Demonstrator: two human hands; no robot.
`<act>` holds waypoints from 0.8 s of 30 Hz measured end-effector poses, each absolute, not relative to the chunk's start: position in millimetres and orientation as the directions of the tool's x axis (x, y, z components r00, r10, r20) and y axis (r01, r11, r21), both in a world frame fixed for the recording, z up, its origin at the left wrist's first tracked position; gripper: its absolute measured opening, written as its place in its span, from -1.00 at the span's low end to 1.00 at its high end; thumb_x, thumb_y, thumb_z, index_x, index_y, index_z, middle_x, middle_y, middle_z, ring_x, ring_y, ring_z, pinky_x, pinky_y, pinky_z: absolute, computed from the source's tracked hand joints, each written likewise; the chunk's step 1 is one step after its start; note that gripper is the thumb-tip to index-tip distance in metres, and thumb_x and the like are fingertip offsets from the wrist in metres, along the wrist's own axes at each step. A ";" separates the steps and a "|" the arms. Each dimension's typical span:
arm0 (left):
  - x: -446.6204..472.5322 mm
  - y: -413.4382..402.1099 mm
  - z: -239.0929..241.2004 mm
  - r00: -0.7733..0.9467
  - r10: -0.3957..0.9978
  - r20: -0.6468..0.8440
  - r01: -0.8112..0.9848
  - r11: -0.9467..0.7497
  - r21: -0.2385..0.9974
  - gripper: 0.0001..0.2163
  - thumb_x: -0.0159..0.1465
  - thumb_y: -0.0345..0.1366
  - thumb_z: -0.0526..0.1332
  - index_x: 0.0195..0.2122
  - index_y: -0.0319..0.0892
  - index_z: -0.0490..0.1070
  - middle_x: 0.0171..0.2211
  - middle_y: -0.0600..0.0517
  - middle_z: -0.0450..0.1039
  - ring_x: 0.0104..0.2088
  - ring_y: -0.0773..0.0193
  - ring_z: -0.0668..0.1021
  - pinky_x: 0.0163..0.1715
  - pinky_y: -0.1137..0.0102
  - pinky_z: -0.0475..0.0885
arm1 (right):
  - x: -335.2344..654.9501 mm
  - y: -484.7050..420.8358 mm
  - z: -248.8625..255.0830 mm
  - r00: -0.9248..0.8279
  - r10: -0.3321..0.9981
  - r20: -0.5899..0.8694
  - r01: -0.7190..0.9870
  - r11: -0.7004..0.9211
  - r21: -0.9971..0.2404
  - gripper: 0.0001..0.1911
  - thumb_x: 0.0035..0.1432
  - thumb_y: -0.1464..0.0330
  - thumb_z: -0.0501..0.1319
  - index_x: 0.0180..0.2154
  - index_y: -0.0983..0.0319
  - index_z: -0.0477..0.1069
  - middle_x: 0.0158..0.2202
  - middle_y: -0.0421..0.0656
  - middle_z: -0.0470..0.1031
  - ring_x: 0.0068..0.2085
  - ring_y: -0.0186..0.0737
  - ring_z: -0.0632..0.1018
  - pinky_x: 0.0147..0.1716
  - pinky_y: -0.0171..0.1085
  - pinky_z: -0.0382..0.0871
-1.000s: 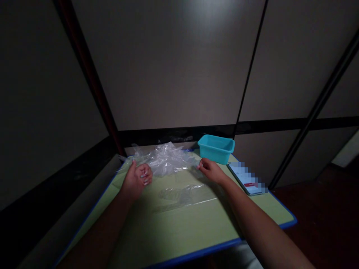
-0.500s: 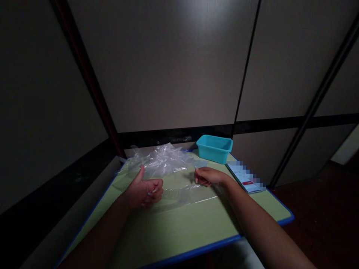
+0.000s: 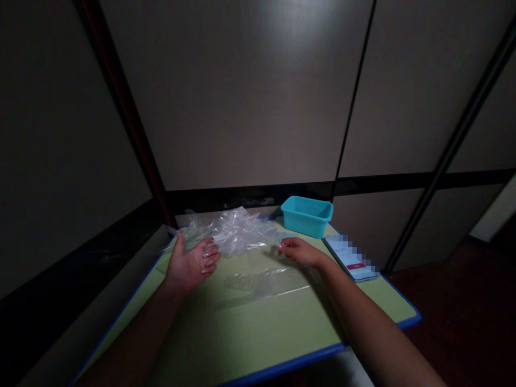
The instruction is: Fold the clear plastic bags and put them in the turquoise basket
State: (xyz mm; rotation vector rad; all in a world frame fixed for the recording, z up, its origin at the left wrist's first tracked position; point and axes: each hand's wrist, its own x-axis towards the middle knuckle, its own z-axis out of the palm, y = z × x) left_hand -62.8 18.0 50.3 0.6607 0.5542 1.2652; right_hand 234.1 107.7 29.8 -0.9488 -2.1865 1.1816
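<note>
My left hand [image 3: 189,264] lies palm up on the green table [image 3: 258,322], fingers loosely spread and empty, its fingertips touching the edge of a crumpled pile of clear plastic bags [image 3: 231,231]. My right hand [image 3: 298,251] is closed in a pinch on the far edge of a thin clear plastic sheet near the pile. Another flat clear plastic bag [image 3: 262,282] lies on the table between my forearms.
A teal plastic tub [image 3: 307,216] stands at the back of the table, right of the pile. A phone [image 3: 350,258] with a lit screen lies near the right edge. Grey wall panels rise close behind the blue-edged table.
My left hand has uncurled from a loose fist with raised thumb into an open palm and moved back toward the pile. My right hand has stayed near the pile, still pinched.
</note>
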 end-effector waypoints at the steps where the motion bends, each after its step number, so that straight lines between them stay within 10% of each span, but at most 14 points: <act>1: -63.7 18.1 51.0 0.207 0.978 -0.032 -0.677 0.167 0.717 -0.37 0.18 0.26 -0.27 -0.32 -0.20 0.31 -0.54 0.06 0.17 -0.59 0.32 0.29 -0.73 0.49 0.22 | 234.9 108.5 29.3 -0.644 0.760 0.093 0.349 0.400 -0.848 -0.41 0.06 -0.12 0.03 -0.42 0.32 0.36 -0.61 -0.27 0.17 -0.57 -0.42 0.18 -0.57 -0.37 0.03; 9: -52.8 20.1 44.9 0.359 0.924 -0.133 -0.447 0.295 0.845 -0.48 0.17 0.23 -0.11 -0.40 -0.18 0.27 -0.58 0.11 0.14 -0.61 0.31 0.30 -0.67 0.45 0.23 | 233.4 115.2 16.3 -0.664 0.741 0.105 0.372 0.448 -0.813 -0.54 -0.03 -0.02 0.20 -0.43 0.30 0.35 -0.54 -0.24 0.33 -0.52 -0.39 0.28 -0.54 -0.38 0.14; 13: -50.2 24.7 38.8 -0.003 1.000 -0.018 -0.018 0.018 1.000 -0.57 0.13 0.17 -0.01 -0.50 -0.14 0.21 -0.62 0.15 0.11 -0.63 0.33 0.25 -0.65 0.46 0.17 | 230.8 118.0 10.2 -0.649 0.751 0.121 0.422 0.488 -0.764 -0.65 0.03 0.10 0.22 -0.40 0.29 0.37 -0.50 -0.21 0.40 -0.50 -0.38 0.33 -0.53 -0.39 0.15; 18: -53.0 26.0 37.6 -0.296 0.916 0.269 0.450 -0.114 0.885 -0.71 0.03 -0.08 0.22 -0.62 -0.14 0.19 -0.67 0.16 0.11 -0.59 0.34 0.20 -0.60 0.48 0.06 | 227.8 112.8 11.7 -0.622 0.770 0.143 0.518 0.542 -0.662 -0.82 0.02 0.28 0.27 -0.44 0.28 0.38 -0.53 -0.22 0.38 -0.50 -0.37 0.32 -0.53 -0.39 0.10; 24: -45.6 26.2 28.7 -0.027 0.939 0.343 0.783 -0.193 0.591 -0.75 0.06 -0.10 0.17 -0.65 -0.12 0.27 -0.59 0.08 0.30 -0.45 0.19 0.37 -0.38 0.38 0.24 | 227.2 103.3 20.6 -0.580 0.802 0.141 0.634 0.553 -0.541 -0.83 -0.03 0.30 0.30 -0.37 0.24 0.42 -0.55 -0.24 0.35 -0.50 -0.35 0.28 -0.52 -0.36 0.00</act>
